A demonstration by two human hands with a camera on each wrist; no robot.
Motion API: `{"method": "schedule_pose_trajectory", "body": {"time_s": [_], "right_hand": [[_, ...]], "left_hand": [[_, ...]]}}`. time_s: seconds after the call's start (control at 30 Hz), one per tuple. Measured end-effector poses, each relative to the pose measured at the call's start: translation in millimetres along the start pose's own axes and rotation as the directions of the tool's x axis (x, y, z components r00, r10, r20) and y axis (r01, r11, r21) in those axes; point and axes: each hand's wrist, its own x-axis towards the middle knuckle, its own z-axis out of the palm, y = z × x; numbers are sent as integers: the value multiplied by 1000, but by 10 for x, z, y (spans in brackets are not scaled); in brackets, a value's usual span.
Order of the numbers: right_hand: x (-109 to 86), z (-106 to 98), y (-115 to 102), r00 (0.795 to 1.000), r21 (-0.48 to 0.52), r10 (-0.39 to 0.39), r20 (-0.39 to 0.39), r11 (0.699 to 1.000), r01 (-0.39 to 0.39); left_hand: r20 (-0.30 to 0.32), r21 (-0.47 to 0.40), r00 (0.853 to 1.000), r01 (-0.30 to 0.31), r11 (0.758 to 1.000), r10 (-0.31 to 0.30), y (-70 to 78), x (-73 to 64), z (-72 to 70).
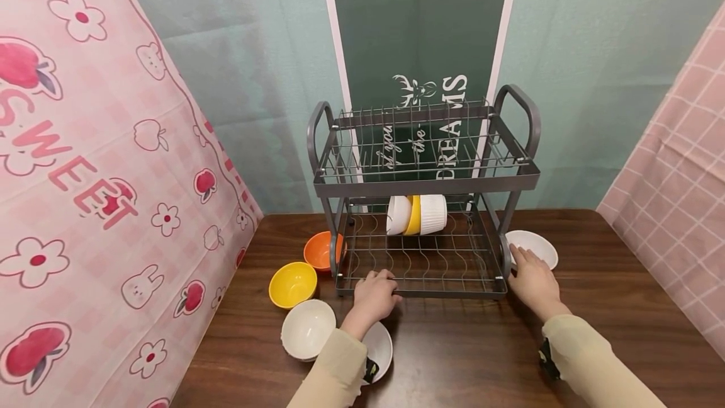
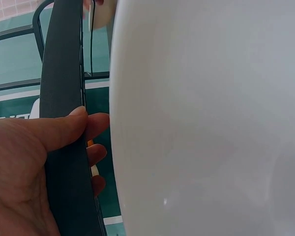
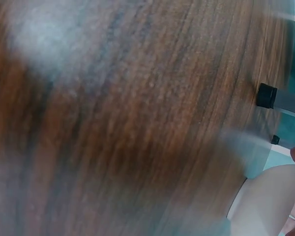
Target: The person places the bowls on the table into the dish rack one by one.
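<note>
In the head view, my left hand is at the front rail of a dark two-tier dish rack. The left wrist view shows its thumb and fingers gripping the dark rail, with a white bowl close beside it. My right hand reaches beside the rack's right post, its fingers overlapping the near left side of a white bowl. Only a fingertip and part of that hand show at the right wrist view's edge; I cannot tell whether it grips the bowl. On the lower tier, two white bowls sandwich a yellow one, tipped sideways.
Left of the rack, an orange bowl, a yellow bowl and a white bowl stand on the wooden table. Another white bowl is partly hidden under my left forearm. Printed curtains hang behind and at both sides.
</note>
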Motion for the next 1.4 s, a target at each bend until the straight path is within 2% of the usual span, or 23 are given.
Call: {"method": "schedule_pose_trajectory", "body": {"time_s": [0.17,0.53,0.97,1.27,1.4], "right_hand": [[-13,27,1,1000,-13,1,-1,1000,-1],[-49,88,-5,995,-64,-29,-96,998,23],[-113,62,2,996,-12,43,-73,999,-44],[-134,69,9,993,-17,49,-104,999,-51],[-144,66,16,995,-22,58,-80,998,-60]], "left_hand": [[-14,10,1000,-7,1000,7,4,5,8],[-18,6,1000,-8,1000,8,-1,-6,-1],[-10,-3,1000,-7,1000,7,-13,0,10],[-16,6,1000,-12,1000,12,1,-5,1],[-11,5,1000,-11,1000,11,1,-5,-2]]}}
